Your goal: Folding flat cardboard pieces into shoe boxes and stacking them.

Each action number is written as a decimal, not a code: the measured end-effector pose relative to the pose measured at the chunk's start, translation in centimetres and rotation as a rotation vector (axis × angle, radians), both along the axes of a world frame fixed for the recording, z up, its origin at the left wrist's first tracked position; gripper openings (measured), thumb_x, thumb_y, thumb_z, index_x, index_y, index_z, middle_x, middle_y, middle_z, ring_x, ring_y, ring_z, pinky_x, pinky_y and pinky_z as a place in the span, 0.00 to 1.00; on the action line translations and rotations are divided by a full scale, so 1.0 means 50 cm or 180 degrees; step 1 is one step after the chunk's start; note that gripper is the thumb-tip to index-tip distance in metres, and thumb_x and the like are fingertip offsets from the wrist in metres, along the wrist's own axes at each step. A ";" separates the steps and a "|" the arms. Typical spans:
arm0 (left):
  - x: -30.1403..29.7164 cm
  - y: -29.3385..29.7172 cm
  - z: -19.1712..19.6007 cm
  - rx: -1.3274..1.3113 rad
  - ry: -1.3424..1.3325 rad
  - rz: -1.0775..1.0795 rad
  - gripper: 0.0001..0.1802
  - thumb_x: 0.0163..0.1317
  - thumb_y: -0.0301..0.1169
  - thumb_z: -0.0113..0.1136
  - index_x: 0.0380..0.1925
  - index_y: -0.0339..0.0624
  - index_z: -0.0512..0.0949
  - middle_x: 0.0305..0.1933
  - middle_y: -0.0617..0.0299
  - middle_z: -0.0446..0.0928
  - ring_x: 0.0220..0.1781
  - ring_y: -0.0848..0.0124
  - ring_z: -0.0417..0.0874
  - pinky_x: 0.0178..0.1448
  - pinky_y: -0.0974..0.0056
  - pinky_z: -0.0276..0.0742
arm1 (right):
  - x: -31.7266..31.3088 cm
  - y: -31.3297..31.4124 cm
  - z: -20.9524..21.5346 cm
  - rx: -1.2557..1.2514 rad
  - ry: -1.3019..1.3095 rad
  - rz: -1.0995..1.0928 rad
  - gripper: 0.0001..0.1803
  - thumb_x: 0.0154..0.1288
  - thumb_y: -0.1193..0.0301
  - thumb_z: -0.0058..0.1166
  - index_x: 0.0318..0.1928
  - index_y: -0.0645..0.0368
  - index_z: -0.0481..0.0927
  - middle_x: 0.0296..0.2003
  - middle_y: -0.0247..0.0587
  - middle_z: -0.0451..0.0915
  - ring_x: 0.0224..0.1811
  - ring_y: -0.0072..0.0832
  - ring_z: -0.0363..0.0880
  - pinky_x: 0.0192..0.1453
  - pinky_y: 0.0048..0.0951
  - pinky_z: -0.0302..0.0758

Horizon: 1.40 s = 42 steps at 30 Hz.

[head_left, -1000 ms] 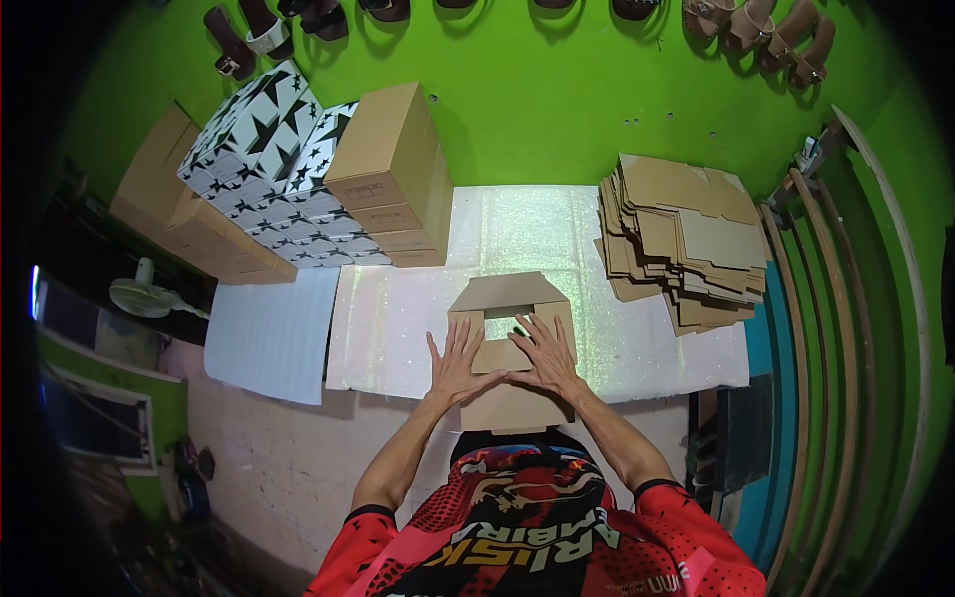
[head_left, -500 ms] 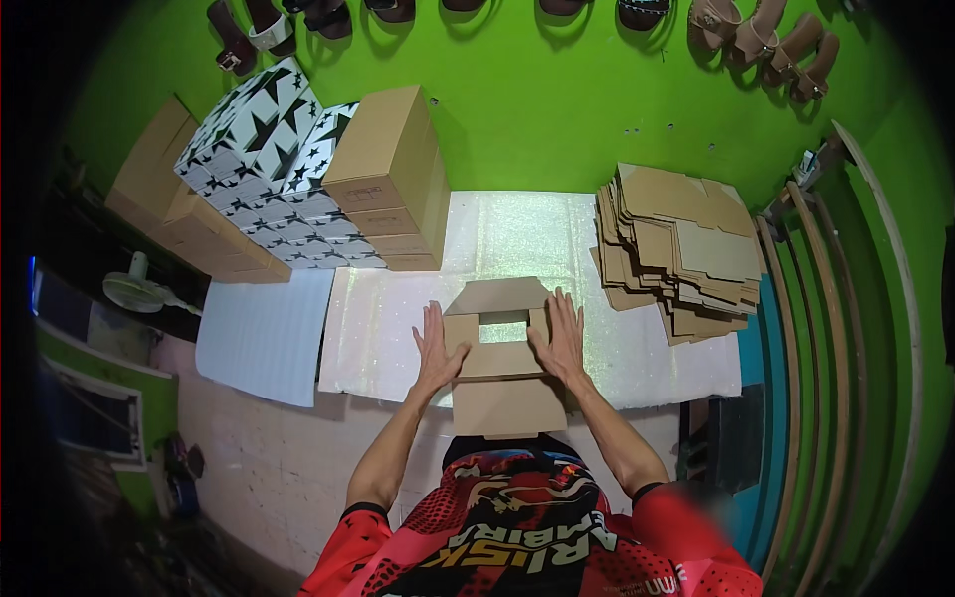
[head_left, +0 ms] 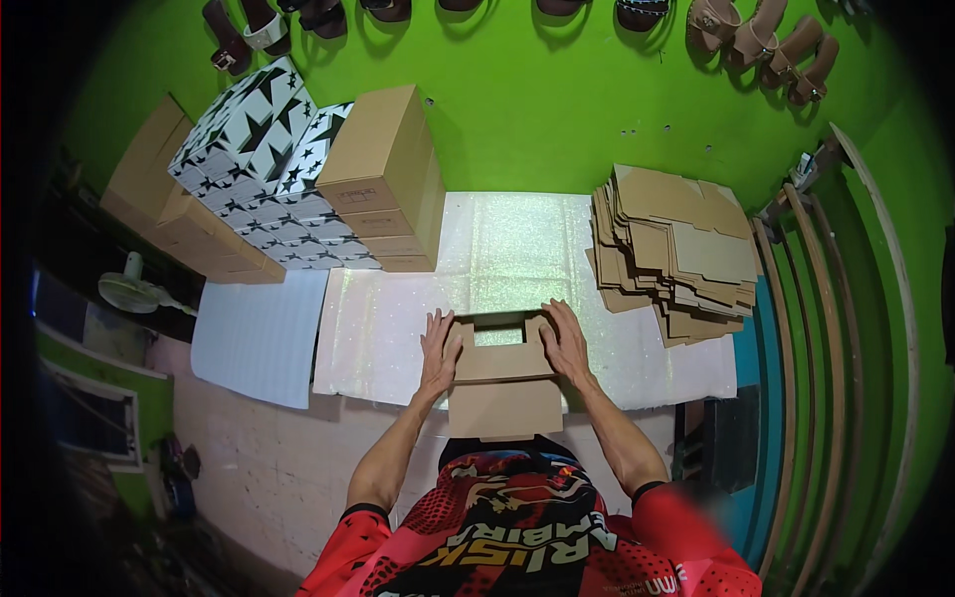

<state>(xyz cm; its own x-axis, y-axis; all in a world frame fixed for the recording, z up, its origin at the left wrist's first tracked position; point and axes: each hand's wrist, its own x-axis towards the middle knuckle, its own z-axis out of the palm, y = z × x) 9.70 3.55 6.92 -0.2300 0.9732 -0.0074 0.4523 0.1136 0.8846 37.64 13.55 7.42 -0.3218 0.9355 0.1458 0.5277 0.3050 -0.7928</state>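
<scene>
A partly folded brown cardboard box (head_left: 502, 364) stands at the table's near edge, directly before me. Through its middle opening the pale tabletop shows. Its long near flap (head_left: 504, 408) hangs toward my body, past the table edge. My left hand (head_left: 438, 356) grips the box's left side, thumb on the side panel and fingers along the outside. On the opposite side, my right hand (head_left: 565, 348) holds the right wall the same way, its fingertips at the far corner. The far panel stands up, seen almost edge-on between the fingertips.
Flat cardboard blanks (head_left: 686, 249) are piled on the table's right. Star-patterned boxes (head_left: 254, 129) and brown boxes (head_left: 373, 149) are stacked at the back left. A white foam sheet (head_left: 259, 338) covers the left surface. Sandals (head_left: 642, 12) line the green wall; a fan (head_left: 134, 286) stands left.
The far panel, which leaned outward away from me, is now folded upright. Both hands have drawn in around the box sides, fingers curling at the far corners.
</scene>
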 end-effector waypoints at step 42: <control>0.134 -0.062 -0.010 -0.0006 0.2350 -0.1043 0.43 0.76 0.58 0.50 0.84 0.54 0.54 0.89 0.52 0.46 0.90 0.56 0.43 0.87 0.31 0.31 | -0.101 0.057 0.014 -0.0193 -0.1401 0.0757 0.42 0.64 0.34 0.60 0.69 0.47 0.79 0.69 0.44 0.78 0.77 0.44 0.67 0.85 0.63 0.46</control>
